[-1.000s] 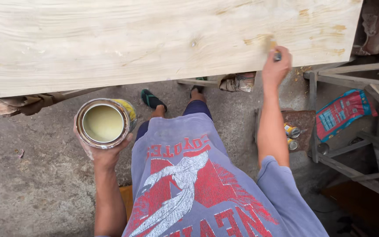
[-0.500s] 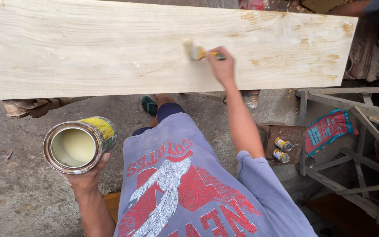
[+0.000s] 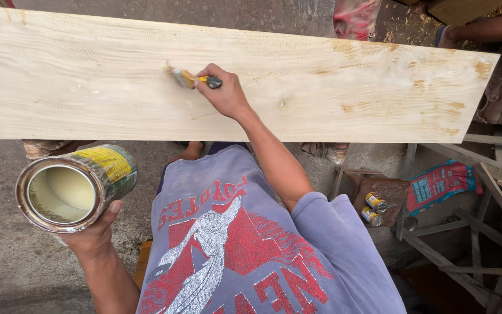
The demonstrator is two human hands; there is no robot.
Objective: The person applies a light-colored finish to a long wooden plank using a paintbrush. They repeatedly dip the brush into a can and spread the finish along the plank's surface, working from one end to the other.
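A long pale wooden board lies across the view in front of me, with yellowish patches near its right end. My right hand grips a small paintbrush, whose bristles rest on the middle of the board. My left hand holds an open metal can tilted toward me, below the board's near edge. The can has a yellow and green label and a pale cream liquid inside.
Two small cans stand on a rusty stand at the right, beside a red and blue bag and a wooden frame. Another person's arm reaches in at the top right. Concrete floor lies below.
My right hand has swept the brush leftward along the board, from its right end to its middle. The can in my left hand sits lower and more tilted in view.
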